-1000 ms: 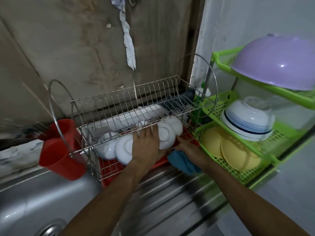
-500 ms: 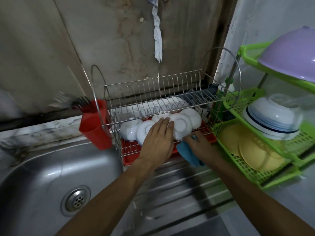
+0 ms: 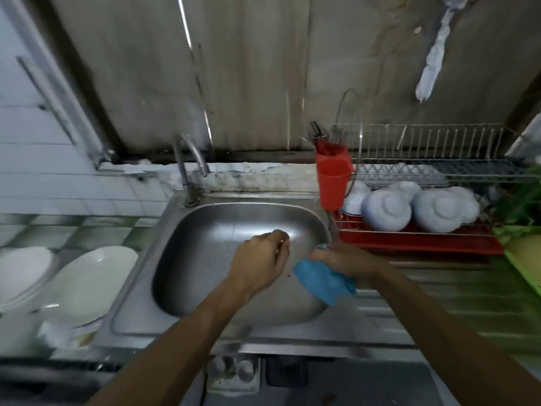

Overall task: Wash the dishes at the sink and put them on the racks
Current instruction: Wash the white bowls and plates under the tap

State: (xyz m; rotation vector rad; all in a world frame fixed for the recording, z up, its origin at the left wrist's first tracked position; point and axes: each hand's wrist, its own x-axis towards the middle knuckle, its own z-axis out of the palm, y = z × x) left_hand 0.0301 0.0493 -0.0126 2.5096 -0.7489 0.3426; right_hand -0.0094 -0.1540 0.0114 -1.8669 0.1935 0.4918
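A stained grey panel wall (image 3: 263,68) forms the back, joined at left by a white tiled wall (image 3: 35,171) carrying a slanted metal pipe (image 3: 58,92), with a pale marbled ledge (image 3: 248,174) along its foot, a green-checked tiled surface (image 3: 87,227) at left and a twisted white rag (image 3: 433,63) hanging upper right.

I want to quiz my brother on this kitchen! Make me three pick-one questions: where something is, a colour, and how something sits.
1. Where are the white plates?
A) left of the sink
B) inside the sink
C) hanging on the wall

2. What colour is the cloth that the right hand holds?
A) red
B) blue
C) yellow

3. How do the bowls on the wire rack sit?
A) upside down
B) open side up
C) lying in pieces

Answers:
1 A, they lie beyond its left rim.
2 B, blue shows below the fingers.
3 A, their foot rings show.
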